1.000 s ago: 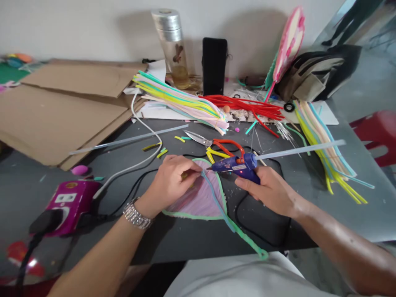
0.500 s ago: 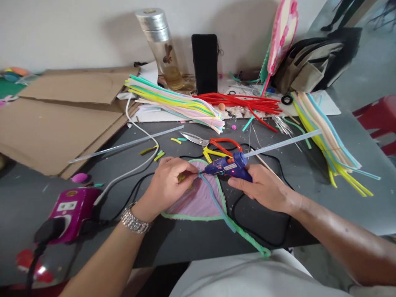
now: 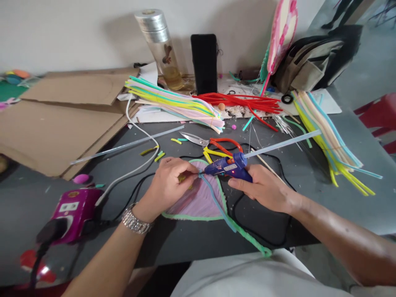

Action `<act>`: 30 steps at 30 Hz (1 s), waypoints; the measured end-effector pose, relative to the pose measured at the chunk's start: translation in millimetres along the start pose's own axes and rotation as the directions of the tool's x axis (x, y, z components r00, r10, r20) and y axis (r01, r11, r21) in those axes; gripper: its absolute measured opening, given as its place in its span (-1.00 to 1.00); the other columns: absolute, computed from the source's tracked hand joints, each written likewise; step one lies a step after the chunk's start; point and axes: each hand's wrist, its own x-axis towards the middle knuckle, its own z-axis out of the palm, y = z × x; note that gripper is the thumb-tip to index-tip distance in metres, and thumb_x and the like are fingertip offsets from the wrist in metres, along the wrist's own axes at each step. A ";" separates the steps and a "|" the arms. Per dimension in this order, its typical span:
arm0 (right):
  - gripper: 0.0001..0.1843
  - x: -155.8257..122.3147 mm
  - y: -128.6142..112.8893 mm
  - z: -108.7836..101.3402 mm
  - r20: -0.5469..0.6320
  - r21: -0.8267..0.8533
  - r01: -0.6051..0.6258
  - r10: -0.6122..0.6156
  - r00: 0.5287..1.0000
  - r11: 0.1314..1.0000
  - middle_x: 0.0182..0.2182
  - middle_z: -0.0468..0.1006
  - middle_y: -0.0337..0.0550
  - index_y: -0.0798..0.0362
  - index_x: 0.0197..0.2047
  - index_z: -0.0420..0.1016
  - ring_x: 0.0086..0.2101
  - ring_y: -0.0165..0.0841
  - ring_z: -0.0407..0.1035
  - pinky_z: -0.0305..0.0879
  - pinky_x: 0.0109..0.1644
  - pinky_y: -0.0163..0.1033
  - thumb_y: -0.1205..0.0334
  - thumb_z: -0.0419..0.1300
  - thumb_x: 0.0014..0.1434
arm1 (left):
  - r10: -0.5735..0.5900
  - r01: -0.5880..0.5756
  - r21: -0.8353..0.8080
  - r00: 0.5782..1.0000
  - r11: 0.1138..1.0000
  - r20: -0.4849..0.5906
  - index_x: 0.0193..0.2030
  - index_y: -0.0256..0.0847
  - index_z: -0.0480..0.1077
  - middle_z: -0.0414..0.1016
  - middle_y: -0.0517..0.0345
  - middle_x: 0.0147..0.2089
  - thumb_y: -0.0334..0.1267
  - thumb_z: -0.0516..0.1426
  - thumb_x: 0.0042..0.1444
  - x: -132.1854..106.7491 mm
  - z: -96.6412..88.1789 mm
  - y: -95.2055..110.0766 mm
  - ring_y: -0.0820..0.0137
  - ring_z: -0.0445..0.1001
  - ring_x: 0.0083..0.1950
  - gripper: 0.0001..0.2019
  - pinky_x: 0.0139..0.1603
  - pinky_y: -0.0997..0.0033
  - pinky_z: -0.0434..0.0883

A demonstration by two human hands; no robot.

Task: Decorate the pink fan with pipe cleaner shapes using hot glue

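Left hand point(image 3: 171, 189): nearly closed, pinching blue pipe cleaner point(image 3: 216, 202) at top of lilac pipe-cleaner panel point(image 3: 196, 202)
Right hand point(image 3: 266, 192): wrapped firmly around blue hot glue gun point(image 3: 230, 166)
Nozzle point(image 3: 206, 170): close beside the pinch, aimed straight at it

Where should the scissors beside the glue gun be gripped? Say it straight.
Grip the scissors by the orange and yellow handles, coming from above on the far side: the blades point left, and the blue glue gun crowds the handles' near side.
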 end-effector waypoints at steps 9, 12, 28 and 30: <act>-0.49 0.0 -0.1 0.7 -0.013 0.025 0.021 -0.021 1.000 0.999 -0.65 0.28 -0.38 0.03 -0.53 0.26 -0.56 -0.48 0.12 0.02 -0.44 -0.29 -0.14 0.16 0.31 | -0.011 0.011 0.008 1.000 1.000 0.008 -0.29 -0.14 0.51 0.67 0.16 -0.29 -0.33 0.18 0.19 0.3 0.4 0.6 0.26 0.58 -0.23 -0.93 -0.01 0.13 0.36; -0.46 -0.9 1.0 0.4 -0.017 0.017 0.033 -0.032 0.999 0.999 -0.67 0.26 -0.38 0.01 -0.57 0.21 -0.57 -0.49 0.11 0.04 -0.44 -0.29 -0.15 0.17 0.30 | -0.007 0.007 0.012 1.000 1.000 0.009 -0.29 -0.13 0.51 0.67 0.16 -0.29 -0.33 0.18 0.19 0.6 0.2 0.4 0.26 0.58 -0.23 -0.92 0.00 0.12 0.36; -0.48 -4.6 2.1 -5.5 0.006 0.028 0.023 -0.023 1.000 0.999 -0.69 0.29 -0.38 0.02 -0.54 0.28 -0.61 -0.48 0.13 0.04 -0.48 -0.30 -0.17 0.19 0.27 | -0.006 0.006 0.014 1.000 1.000 0.012 -0.27 -0.13 0.53 0.67 0.15 -0.28 -0.31 0.18 0.20 0.0 1.7 -0.5 0.25 0.57 -0.22 -0.92 0.06 0.07 0.35; -0.48 -8.1 2.2 -9.8 0.000 0.063 0.009 -0.009 1.000 0.998 -0.70 0.29 -0.37 0.02 -0.55 0.29 -0.62 -0.48 0.14 0.04 -0.51 -0.30 -0.18 0.20 0.26 | -0.017 0.017 0.014 1.000 1.000 0.010 -0.26 -0.12 0.53 0.67 0.15 -0.28 -0.31 0.18 0.20 0.6 2.1 0.0 0.26 0.57 -0.22 -0.92 0.07 0.06 0.35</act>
